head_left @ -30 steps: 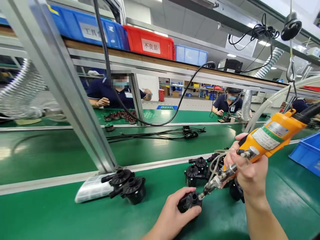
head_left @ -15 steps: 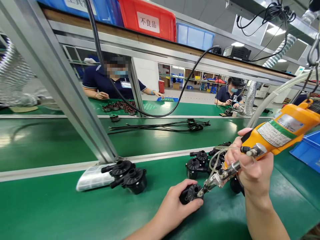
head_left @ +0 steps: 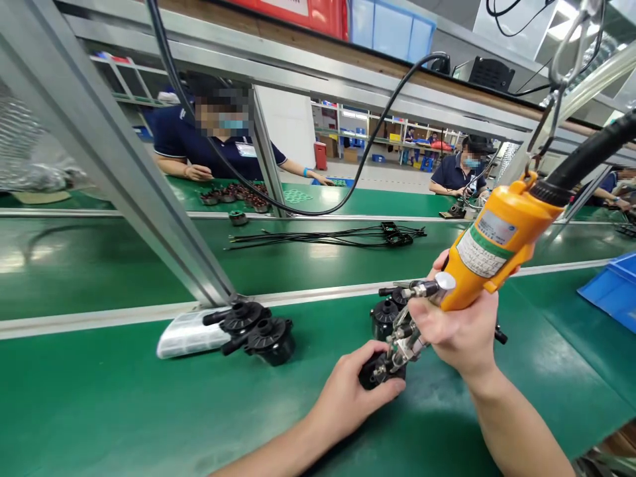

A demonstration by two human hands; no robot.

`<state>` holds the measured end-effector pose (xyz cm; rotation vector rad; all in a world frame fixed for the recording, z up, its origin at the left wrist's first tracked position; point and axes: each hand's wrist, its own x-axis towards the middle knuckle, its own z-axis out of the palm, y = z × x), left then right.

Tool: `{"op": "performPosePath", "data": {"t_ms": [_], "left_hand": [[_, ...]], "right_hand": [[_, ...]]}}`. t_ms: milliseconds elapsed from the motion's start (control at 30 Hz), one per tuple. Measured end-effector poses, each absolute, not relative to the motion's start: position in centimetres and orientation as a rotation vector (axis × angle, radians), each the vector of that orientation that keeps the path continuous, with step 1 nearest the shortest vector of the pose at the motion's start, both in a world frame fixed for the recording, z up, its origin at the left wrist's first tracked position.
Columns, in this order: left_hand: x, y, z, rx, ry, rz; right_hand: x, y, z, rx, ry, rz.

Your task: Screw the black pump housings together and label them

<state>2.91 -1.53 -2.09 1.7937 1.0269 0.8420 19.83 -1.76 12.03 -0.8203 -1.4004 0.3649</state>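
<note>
Currently, the left hand [head_left: 350, 387] grips a black pump housing [head_left: 368, 373] on the bench [head_left: 173, 417]; the right hand [head_left: 462, 331] clasps an orange power screwdriver [head_left: 489, 245] partly hiding it. Beyond the left grip, more pumps [head_left: 384, 318] are half screened; leftward, two housings [head_left: 271, 339] stand before an aluminium post [head_left: 149, 172].

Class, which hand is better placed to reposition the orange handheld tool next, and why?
Probably the right hand: it grips that orange tool, whose metal end is over the round black plastic housing; the left hand is busy clasping the housing.
</note>
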Motion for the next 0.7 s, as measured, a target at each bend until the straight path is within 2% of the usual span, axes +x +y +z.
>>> {"op": "performPosePath", "data": {"t_ms": [300, 500, 700], "left_hand": [[2.3, -1.3, -2.6, 1.813, 1.018, 0.842], [1.4, -0.1, -4.1, 1.712, 0.837, 0.783], [2.5, -0.3, -5.8, 1.601, 0.762, 0.81]], "right_hand": [[18.8, -1.8, 12.5, -0.804, -1.255, 0.468], [24.1, -4.3, 13.8, -0.786, -1.181, 0.512], [25.8, -7.0, 14.4, -0.606, -1.168, 0.792]]}}
